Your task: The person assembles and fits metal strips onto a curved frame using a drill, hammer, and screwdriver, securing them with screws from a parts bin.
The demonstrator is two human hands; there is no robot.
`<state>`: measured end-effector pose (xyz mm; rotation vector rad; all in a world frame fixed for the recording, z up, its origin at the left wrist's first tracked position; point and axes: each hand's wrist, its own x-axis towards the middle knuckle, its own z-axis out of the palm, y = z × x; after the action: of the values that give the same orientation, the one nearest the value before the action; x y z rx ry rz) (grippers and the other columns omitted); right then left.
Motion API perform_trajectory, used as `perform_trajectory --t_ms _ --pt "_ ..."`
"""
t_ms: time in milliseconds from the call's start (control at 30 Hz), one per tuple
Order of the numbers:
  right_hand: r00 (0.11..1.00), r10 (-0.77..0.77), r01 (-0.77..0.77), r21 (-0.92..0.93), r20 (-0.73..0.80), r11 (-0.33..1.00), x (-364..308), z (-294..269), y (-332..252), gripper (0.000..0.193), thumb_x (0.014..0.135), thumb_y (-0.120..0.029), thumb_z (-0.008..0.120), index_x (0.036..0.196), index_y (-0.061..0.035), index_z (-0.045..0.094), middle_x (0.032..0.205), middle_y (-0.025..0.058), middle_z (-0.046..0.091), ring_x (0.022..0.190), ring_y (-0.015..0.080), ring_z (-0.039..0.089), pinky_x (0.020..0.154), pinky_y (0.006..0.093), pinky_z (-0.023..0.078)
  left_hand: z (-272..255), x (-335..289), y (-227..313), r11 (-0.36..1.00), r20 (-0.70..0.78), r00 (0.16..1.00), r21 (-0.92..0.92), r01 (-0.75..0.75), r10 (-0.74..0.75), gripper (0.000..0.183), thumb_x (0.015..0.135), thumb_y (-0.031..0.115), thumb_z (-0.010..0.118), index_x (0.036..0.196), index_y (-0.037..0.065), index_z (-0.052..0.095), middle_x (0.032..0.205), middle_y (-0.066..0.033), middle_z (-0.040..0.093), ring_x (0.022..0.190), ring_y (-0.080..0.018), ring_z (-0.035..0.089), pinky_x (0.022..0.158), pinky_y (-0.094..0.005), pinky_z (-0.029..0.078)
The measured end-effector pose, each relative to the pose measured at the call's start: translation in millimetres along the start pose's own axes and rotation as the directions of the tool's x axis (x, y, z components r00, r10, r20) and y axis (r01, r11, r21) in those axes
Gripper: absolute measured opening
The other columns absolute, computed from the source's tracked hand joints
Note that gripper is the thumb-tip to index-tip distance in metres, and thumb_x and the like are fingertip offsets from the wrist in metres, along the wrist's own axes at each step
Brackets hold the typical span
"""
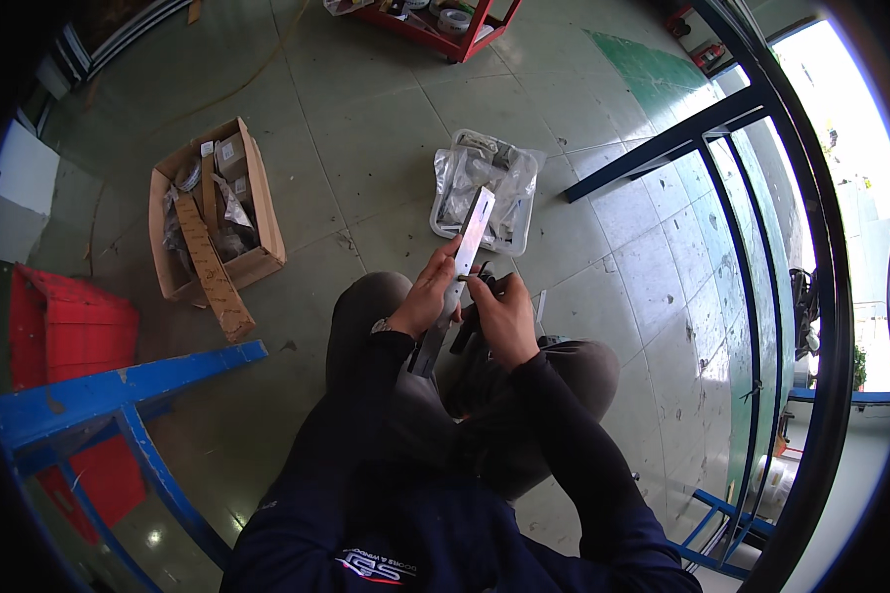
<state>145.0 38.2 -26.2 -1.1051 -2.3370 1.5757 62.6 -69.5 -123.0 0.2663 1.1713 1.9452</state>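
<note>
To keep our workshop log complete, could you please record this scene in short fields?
Left hand: holding a slotted metal bar
Right hand: fingertips at the bar's side; exact grip unclear
Ahead: clear tray with plastic bags
Ahead left: open cardboard box, brown strip jutting past its near edge
Far left: red container, blue frame

Tiled floor [366, 128] is scuffed; red cart [410, 37] at twelve o'clock, blue frame [158, 378] at eight; daylight [831, 99] enters at two.
</note>
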Motion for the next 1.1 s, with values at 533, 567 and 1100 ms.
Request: perform_trajectory --t_ms 533,567,1100 --pt "0.99 0.126 -0.138 0.294 0.059 0.946 5 3 23 0.044 0.093 -0.03 0.073 0.093 0.0067 0.05 0.077 0.0146 0.066 0.067 0.0195 0.069 0.056 0.0329 0.054 -1 15 -18 0.944 0.029 0.979 0.26 -0.203 0.202 0.044 0.11 0.023 0.037 0.153 0.013 0.039 0.13 -0.0039 0.057 0.114 -0.0115 0.053 0.103 -0.0284 0.042" --pt "0.988 0.152 -0.157 0.271 0.042 0.95 5 10 26 0.042 0.093 -0.03 0.073 0.094 0.0058 0.05 0.078 0.0144 0.066 0.066 0.0192 0.068 0.055 0.0335 0.053 -8 14 -21 0.972 0.03 0.986 0.17 -0.165 0.162 0.044 0.11 0.022 0.037 0.153 0.014 0.04 0.131 -0.0038 0.057 0.114 -0.0116 0.053 0.103 -0.0286 0.041" --pt "0.966 0.211 -0.258 0.474 0.15 0.842 -19 25 27 0.036 0.106 -0.027 0.053 0.13 -0.0053 0.036 0.079 0.008 0.058 0.061 0.0193 0.06 0.052 0.0352 0.05 -4 26 -24 0.991 0.092 0.993 0.111 -0.079 0.069 0.048 0.11 0.032 0.034 0.156 0.018 0.031 0.125 -0.0117 0.063 0.105 -0.0189 0.063 0.091 -0.0335 0.052"
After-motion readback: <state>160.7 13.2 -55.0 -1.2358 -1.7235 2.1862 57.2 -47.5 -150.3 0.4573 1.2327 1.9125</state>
